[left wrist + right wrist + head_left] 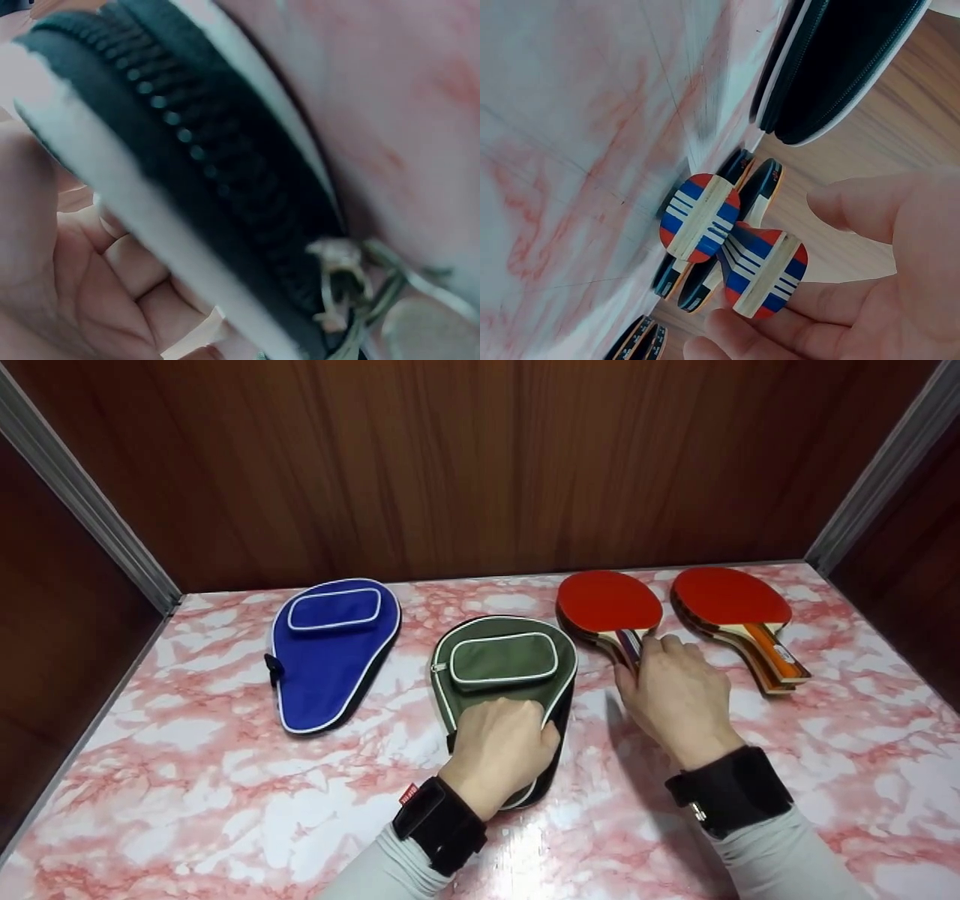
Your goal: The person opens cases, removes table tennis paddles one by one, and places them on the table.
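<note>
Over the lower half of a green table tennis bat case (504, 658), my left hand (499, 754) grips its narrow end with curled fingers. The case's black zip (187, 139) and metal pull (341, 281) show close up in the left wrist view. My right hand (679, 697) is at the handles of two stacked red bats (609, 600). In the right wrist view its fingers (817, 315) lie beside the upper striped handle (765, 274), the thumb well apart. The lower handle (700, 217) lies against the table side.
Another pair of stacked red bats (731, 596) with orange handles lies at the right. A blue bat case (319, 671) lies at the left. Behind the pink marbled table (225, 802) stands a brown wood-grain panel (480, 472), with more panels at both sides.
</note>
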